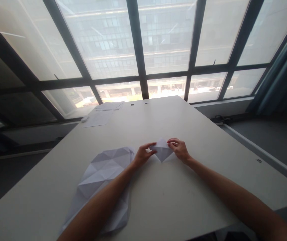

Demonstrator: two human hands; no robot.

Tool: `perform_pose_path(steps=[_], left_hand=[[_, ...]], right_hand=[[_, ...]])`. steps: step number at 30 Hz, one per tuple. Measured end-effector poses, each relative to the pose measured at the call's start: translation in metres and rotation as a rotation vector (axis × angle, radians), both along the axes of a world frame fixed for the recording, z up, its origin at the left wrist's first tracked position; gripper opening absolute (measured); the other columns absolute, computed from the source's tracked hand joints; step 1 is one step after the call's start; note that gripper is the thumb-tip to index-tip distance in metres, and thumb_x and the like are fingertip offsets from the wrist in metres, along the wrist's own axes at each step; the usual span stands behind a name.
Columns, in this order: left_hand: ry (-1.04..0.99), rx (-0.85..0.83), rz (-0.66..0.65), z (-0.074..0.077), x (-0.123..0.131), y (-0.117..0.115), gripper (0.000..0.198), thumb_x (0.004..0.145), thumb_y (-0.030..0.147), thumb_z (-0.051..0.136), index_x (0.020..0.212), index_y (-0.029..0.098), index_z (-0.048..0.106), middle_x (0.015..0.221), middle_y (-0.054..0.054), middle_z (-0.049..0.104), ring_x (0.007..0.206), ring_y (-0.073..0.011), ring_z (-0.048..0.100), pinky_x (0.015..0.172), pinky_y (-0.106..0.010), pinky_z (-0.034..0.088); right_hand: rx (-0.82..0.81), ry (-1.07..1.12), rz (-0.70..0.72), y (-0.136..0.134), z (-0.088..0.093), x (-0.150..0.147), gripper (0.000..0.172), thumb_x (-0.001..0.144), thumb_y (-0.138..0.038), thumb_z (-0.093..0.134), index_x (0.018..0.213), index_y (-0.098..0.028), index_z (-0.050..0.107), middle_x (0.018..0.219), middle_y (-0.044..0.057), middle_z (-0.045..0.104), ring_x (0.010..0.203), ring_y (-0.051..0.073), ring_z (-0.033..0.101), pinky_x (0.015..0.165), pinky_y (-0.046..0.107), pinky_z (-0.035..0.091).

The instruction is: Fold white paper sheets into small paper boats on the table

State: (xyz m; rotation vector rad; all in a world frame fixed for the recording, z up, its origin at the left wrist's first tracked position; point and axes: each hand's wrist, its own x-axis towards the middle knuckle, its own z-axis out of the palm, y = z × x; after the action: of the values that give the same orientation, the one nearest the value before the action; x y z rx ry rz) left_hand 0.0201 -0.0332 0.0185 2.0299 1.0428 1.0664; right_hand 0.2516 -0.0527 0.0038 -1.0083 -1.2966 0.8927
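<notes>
Paper diamond [162,149], small and folded, lies near the middle of a pale bench [183,187], its lower tip aimed at 6 o'clock. The left hand [143,155] reaches in from 7 o'clock, its fingers curled and pinching the diamond's left corner. The right hand [180,150] reaches in from 4 o'clock, fingers bent, gripping the right corner. Both hands are closed on the paper. At 8 o'clock from the diamond, just beside the left hand, a large creased sheet [100,180] lies spread out, marked with many triangular folds, the left forearm [98,204] passing over it. Loose paper sheets [98,118] lie at 11 o'clock near the far edge of the bench. Beyond them, a wide window [136,33] looks onto a building [165,40].
</notes>
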Motion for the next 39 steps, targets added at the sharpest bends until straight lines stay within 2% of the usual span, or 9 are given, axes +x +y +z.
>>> perform_pose_path(steps=[5, 9, 14, 18, 20, 24, 28, 34, 39], left_hand=[[-0.041, 0.028, 0.092, 0.005, 0.002, -0.004, 0.035, 0.076, 0.028, 0.076, 0.11, 0.021, 0.072, 0.106, -0.007, 0.073, 0.092, -0.0231, 0.067, 0.087, -0.036, 0.05], [-0.08, 0.083, 0.099, 0.009, 0.005, -0.007, 0.027, 0.077, 0.031, 0.075, 0.102, 0.021, 0.075, 0.097, -0.007, 0.073, 0.089, -0.0217, 0.065, 0.085, -0.035, 0.05], [-0.102, 0.139, 0.091, 0.013, 0.006, -0.009, 0.023, 0.077, 0.037, 0.076, 0.093, 0.021, 0.076, 0.085, -0.006, 0.071, 0.081, -0.0205, 0.064, 0.079, -0.034, 0.051], [-0.157, 0.087, 0.093, 0.012, 0.005, -0.008, 0.026, 0.078, 0.039, 0.075, 0.095, 0.019, 0.075, 0.09, -0.007, 0.072, 0.083, -0.0207, 0.065, 0.079, -0.033, 0.051], [-0.174, 0.064, 0.091, 0.012, 0.005, -0.008, 0.027, 0.078, 0.039, 0.075, 0.096, 0.019, 0.075, 0.091, -0.006, 0.073, 0.084, -0.0207, 0.066, 0.079, -0.033, 0.051], [-0.159, 0.143, 0.102, 0.013, 0.007, -0.01, 0.022, 0.08, 0.039, 0.073, 0.092, 0.02, 0.074, 0.085, -0.004, 0.068, 0.08, -0.0181, 0.062, 0.076, -0.031, 0.049], [-0.145, 0.255, 0.103, 0.015, 0.01, -0.014, 0.02, 0.081, 0.04, 0.071, 0.086, 0.021, 0.074, 0.085, -0.004, 0.062, 0.079, -0.0169, 0.058, 0.071, -0.03, 0.048], [0.241, 0.396, 0.081, 0.023, 0.011, -0.022, 0.02, 0.086, 0.042, 0.066, 0.08, 0.025, 0.074, 0.086, -0.005, 0.07, 0.088, -0.0203, 0.06, 0.09, -0.038, 0.039], [0.376, 0.379, -0.003, 0.029, 0.014, -0.026, 0.02, 0.087, 0.044, 0.064, 0.092, 0.027, 0.075, 0.085, -0.005, 0.074, 0.082, -0.0195, 0.063, 0.088, -0.035, 0.037]], right_hand=[[0.141, -0.22, 0.08, -0.007, 0.01, 0.0, 0.03, 0.075, -0.034, 0.075, 0.102, -0.021, 0.074, 0.122, 0.011, 0.059, 0.108, 0.023, 0.059, 0.087, 0.035, 0.052], [0.219, -0.361, 0.023, -0.012, 0.017, -0.001, 0.033, 0.074, -0.027, 0.077, 0.107, -0.022, 0.072, 0.117, 0.009, 0.06, 0.107, 0.022, 0.059, 0.094, 0.037, 0.048], [0.222, -0.385, 0.05, -0.015, 0.024, 0.001, 0.028, 0.078, -0.029, 0.073, 0.105, -0.022, 0.072, 0.109, 0.009, 0.063, 0.1, 0.022, 0.061, 0.089, 0.038, 0.051], [0.265, -0.406, 0.108, -0.015, 0.028, 0.005, 0.038, 0.075, -0.03, 0.076, 0.112, -0.024, 0.07, 0.116, 0.009, 0.062, 0.104, 0.023, 0.06, 0.089, 0.038, 0.05], [0.285, -0.394, 0.125, -0.016, 0.03, 0.005, 0.034, 0.078, -0.031, 0.073, 0.111, -0.024, 0.07, 0.114, 0.009, 0.063, 0.098, 0.022, 0.061, 0.083, 0.036, 0.051], [0.267, -0.377, 0.101, -0.017, 0.032, 0.006, 0.021, 0.085, -0.038, 0.066, 0.094, -0.021, 0.074, 0.094, 0.008, 0.069, 0.079, 0.019, 0.061, 0.066, 0.031, 0.05], [0.258, -0.374, 0.071, -0.017, 0.034, 0.007, 0.021, 0.083, -0.041, 0.068, 0.079, -0.021, 0.073, 0.081, 0.007, 0.07, 0.08, 0.021, 0.059, 0.069, 0.033, 0.048], [0.201, -0.363, 0.152, -0.021, 0.033, 0.005, 0.025, 0.082, -0.043, 0.067, 0.078, -0.02, 0.074, 0.074, 0.006, 0.068, 0.07, 0.018, 0.057, 0.065, 0.031, 0.045], [0.137, -0.365, 0.208, -0.021, 0.029, 0.003, 0.029, 0.081, -0.045, 0.068, 0.074, -0.018, 0.073, 0.068, 0.003, 0.066, 0.064, 0.016, 0.053, 0.06, 0.027, 0.041]])
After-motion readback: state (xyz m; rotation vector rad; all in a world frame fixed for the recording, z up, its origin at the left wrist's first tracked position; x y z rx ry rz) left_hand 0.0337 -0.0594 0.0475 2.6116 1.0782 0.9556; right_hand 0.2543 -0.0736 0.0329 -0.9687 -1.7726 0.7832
